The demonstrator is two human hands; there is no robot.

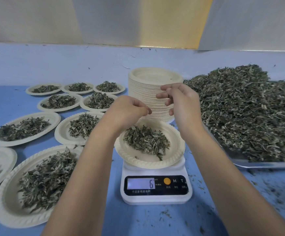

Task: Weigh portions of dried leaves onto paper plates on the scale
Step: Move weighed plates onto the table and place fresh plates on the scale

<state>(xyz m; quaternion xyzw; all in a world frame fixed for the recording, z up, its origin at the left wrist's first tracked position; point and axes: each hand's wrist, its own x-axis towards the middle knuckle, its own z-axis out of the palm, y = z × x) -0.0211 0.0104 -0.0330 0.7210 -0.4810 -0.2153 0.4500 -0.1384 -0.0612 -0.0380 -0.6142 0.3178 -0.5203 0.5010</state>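
Observation:
A white digital scale stands at the centre front and its display reads 6. A paper plate with a small heap of dried leaves sits on the scale. My left hand hovers over the plate's far left rim with its fingers curled together; no leaves show in it. My right hand hangs above the plate's far right side, fingers loosely bent and apart, holding nothing. Right behind both hands is a tall stack of empty paper plates.
A metal tray on the right carries a large pile of dried leaves. Several filled paper plates cover the blue table to the left. Leaf crumbs lie scattered at the front right. A wall closes the back.

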